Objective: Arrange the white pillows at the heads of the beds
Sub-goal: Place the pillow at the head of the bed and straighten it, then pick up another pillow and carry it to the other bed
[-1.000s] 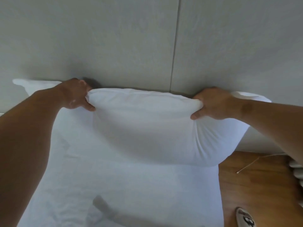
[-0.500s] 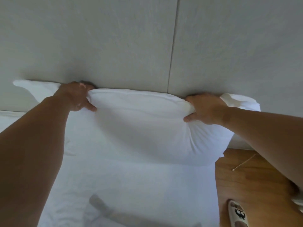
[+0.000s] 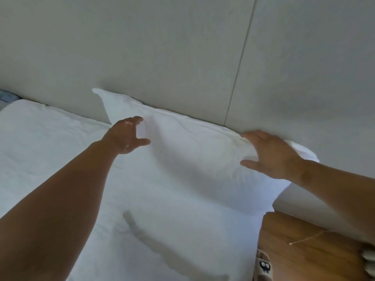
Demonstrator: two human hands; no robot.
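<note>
Head view: white pillow (image 3: pixel 192 157) propped at the head of the bed (image 3: pixel 50 142), top edge against the grey headboard (image 3: pixel 162 57). Left hand (image 3: pixel 126 136) over the pillow's left part, fingers spread, gripping nothing. Right hand (image 3: pixel 272 155) flat on the pillow's right end, fingers spread, pressing down. Right of the pillow, wooden floor (image 3: pixel 304 250) with a slipper (image 3: pixel 263 264).

No readable text, label, brand or number is showing anywhere. The only mark is a small cartoon face with two round eyes, sitting on the slipper (image 3: pixel 263 265) at five o'clock.
</note>
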